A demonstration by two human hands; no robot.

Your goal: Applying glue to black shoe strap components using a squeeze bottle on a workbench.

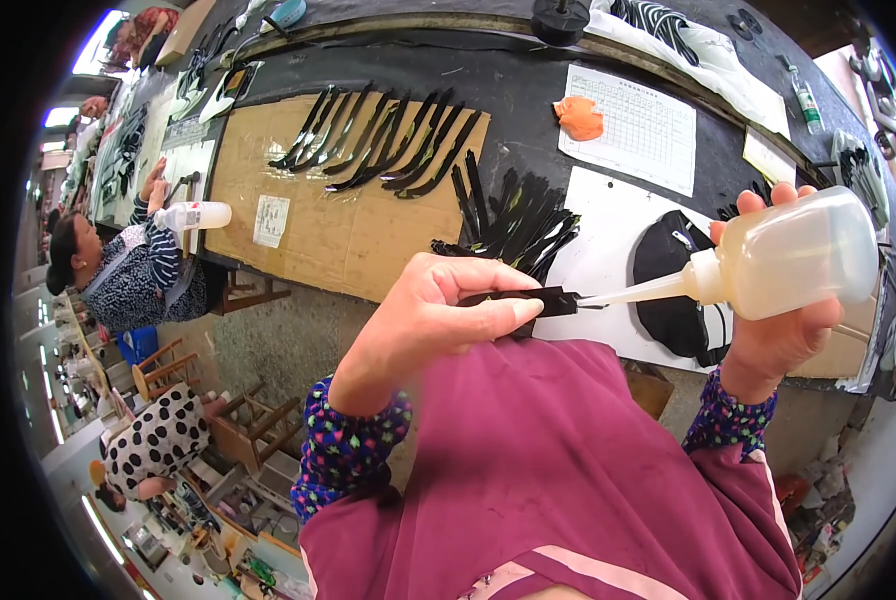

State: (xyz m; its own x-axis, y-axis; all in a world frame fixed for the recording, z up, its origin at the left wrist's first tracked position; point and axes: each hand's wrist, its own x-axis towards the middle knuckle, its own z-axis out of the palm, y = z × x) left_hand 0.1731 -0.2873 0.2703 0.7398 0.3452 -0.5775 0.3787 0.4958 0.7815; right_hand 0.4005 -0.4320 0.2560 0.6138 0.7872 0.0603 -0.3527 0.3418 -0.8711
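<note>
My left hand (438, 310) pinches a narrow black strip (543, 300) between thumb and fingers, held level above my lap. My right hand (783, 330) grips a translucent squeeze bottle (793, 255) of pale liquid, tipped sideways. Its long nozzle tip touches the right end of the strip. Just beyond my left hand, a loose pile of black strips (513, 225) lies on the workbench.
A row of curved black strips (383, 140) lies on a cardboard sheet (298, 215). A printed form (638, 125), an orange cloth (580, 118) and a black cap-like piece (673, 275) sit on the dark bench. A co-worker (133, 270) sits at left with another bottle (196, 215).
</note>
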